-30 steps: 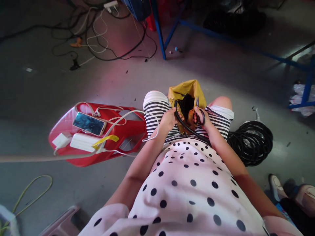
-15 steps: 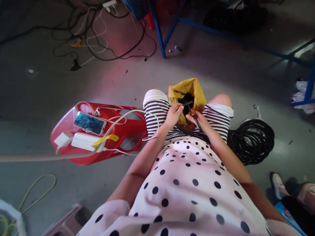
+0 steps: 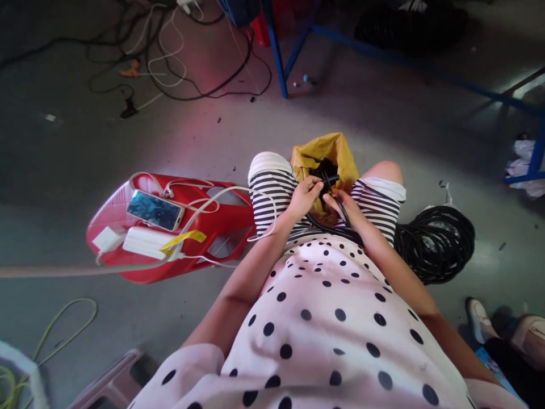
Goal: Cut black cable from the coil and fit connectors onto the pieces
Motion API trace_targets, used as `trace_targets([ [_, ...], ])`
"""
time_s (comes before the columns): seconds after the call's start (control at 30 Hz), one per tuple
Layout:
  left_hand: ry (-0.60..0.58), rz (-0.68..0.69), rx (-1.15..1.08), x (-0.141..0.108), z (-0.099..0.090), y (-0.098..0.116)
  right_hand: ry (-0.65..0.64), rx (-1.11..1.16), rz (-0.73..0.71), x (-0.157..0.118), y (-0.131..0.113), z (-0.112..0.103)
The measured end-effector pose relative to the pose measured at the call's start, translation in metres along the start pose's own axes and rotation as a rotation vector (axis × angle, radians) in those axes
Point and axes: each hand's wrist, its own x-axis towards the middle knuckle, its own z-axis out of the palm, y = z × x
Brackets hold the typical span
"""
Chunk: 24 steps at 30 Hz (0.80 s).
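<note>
Between my knees, my left hand [image 3: 305, 197] is closed on a black ribbed tube [image 3: 331, 179], whose end points right over the open yellow bag [image 3: 346, 156]. Close beside it, my right hand [image 3: 344, 205] is closed around a small orange-handled tool [image 3: 334, 193] with a narrow dark end against the tube; its exact kind is hard to make out. A length of black tube curves under the right hand and across my lap. Dark pieces lie inside the bag, partly hidden by the hands.
Left of me, a red stool [image 3: 149, 275] carries a phone [image 3: 154, 210], a white power bank [image 3: 147, 242] and cables. A black tube coil [image 3: 447, 244] lies at right. Ahead are a blue metal frame [image 3: 276, 51] and tangled cords [image 3: 204, 97]. Another person's shoes [image 3: 479, 319] show lower right.
The black tube's end now sticks out further right past my left fingers, and the orange-handled tool has shifted slightly against it. Both hands stay close together over the bag.
</note>
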Motion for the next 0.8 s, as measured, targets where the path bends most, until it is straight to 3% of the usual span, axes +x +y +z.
trace_targets([
  [0.23, -0.092, 0.057, 0.169, 0.003, -0.004, 0.003, -0.001, -0.059, 0.046, 0.008, 0.003, -0.003],
  [0.5, -0.138, -0.077, 0.039, 0.009, -0.007, 0.003, 0.066, -0.226, -0.002, 0.008, -0.001, -0.006],
  [0.67, -0.194, -0.081, 0.042, 0.009, -0.009, -0.002, 0.008, -0.149, 0.014, 0.007, 0.000, -0.008],
  [0.8, -0.160, -0.129, 0.010, 0.012, -0.006, 0.000, 0.029, -0.141, 0.032, 0.016, 0.005, -0.004],
])
